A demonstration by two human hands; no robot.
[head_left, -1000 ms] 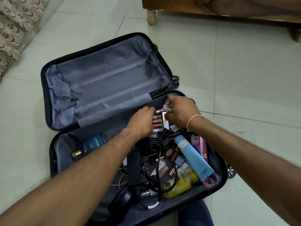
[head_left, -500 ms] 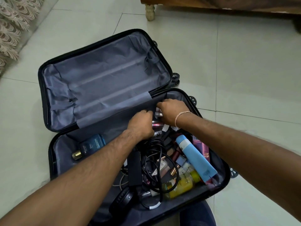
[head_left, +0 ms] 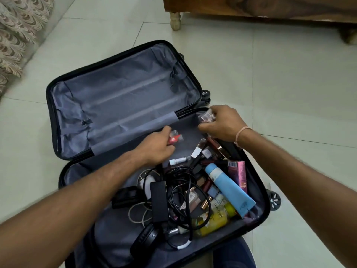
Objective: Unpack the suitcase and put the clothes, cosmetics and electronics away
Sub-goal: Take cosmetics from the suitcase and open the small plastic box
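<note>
1. The suitcase (head_left: 123,105) lies wide open on the tiled floor (head_left: 289,84). Its long axis runs from the near left toward the far right, and the grey-lined lid half is folded flat on the far side.
2. The left hand (head_left: 156,147) reaches over the far edge of the packed half. Its grip is curled around a small red tube (head_left: 174,137), whose clear end pokes out toward the right.
3. The right hand (head_left: 222,123) hovers over the far right corner of the packed half. Its fingers pinch a few small clear-capped cosmetics (head_left: 206,117); how many I cannot tell.
4. The two hands are apart, with a bare patch of lining between them.
5. A light blue tube (head_left: 229,189) lies along the right wall of the packed half, its cap toward the far side and its flat end toward the near right corner.
6. A pink box (head_left: 240,172) is wedged just beside the tube against that wall.
7. A yellow bottle (head_left: 214,219) rests in the near right part, lying roughly across.
8. A black charger brick (head_left: 158,202) lies in the middle, its length running near to far, with black cables (head_left: 185,190) looped over the lipsticks and small boxes around it.
9. Black headphones (head_left: 144,240) sit at the near edge, partly under the left forearm.
10. A wooden furniture leg (head_left: 175,21) stands on the floor beyond the suitcase, and a patterned fabric (head_left: 17,33) fills the far left corner of the view.
</note>
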